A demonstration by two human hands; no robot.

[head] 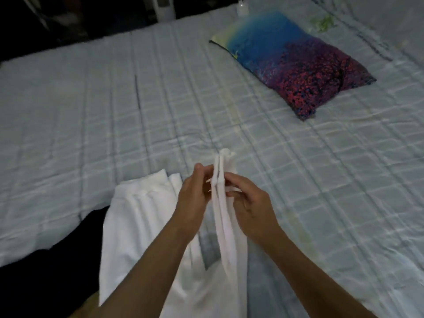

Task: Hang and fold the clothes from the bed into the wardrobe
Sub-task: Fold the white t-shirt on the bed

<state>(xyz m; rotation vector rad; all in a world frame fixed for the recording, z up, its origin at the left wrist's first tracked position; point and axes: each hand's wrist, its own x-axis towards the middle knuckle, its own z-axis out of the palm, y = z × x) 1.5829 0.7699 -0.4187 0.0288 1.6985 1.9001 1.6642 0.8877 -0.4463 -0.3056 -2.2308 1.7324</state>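
Note:
A white garment [137,226] lies at the near edge of the bed [91,111], partly hanging over the side. A narrow doubled strip of it, like a shoulder strap [221,216], is lifted upright between my hands. My left hand [192,198] pinches the strap from the left. My right hand [247,203] pinches it from the right, fingers curled around the fabric. The two hands nearly touch. The strap's top end sticks up above my fingers.
The bed has a pale blue checked quilt. A blue, purple and red patterned pillow [296,63] lies at the back right. A white bottle [242,8] and a white fan base [164,6] stand beyond the bed's far edge. The floor to the left is dark.

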